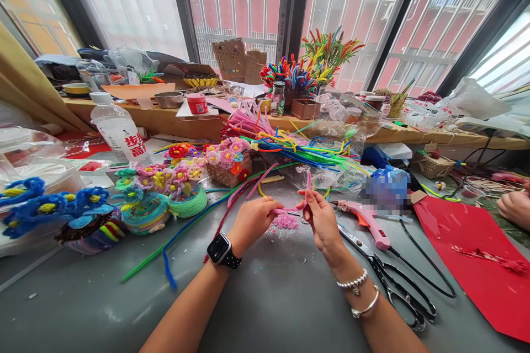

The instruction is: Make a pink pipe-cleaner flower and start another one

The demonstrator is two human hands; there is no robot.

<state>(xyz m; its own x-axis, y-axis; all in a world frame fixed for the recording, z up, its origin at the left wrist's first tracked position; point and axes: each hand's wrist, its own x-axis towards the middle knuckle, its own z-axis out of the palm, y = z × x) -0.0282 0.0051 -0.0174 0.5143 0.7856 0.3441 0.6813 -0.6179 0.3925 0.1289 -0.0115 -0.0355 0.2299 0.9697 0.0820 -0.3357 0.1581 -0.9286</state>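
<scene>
Between my two hands runs a pink pipe cleaner (308,181), bent so that one end stands up above my right fingers. My left hand (253,223), with a black watch at its wrist, pinches the pipe cleaner's left part. Its upright part is pinched by the thumb and fingers of my right hand (319,219). On the grey table just below lies a small heap of pink fuzz (285,222) with glitter scattered around it. Close to my right hand are a pink glue gun (364,220) and large black-handled scissors (385,273).
Pipe-cleaner flower pots (188,198) and a water bottle (120,129) stand to the left. A bundle of coloured pipe cleaners (306,146) lies ahead. Red sheets (467,253) lie to the right, near another person's hand (515,207). The glue gun's cord (430,281) curves across the table.
</scene>
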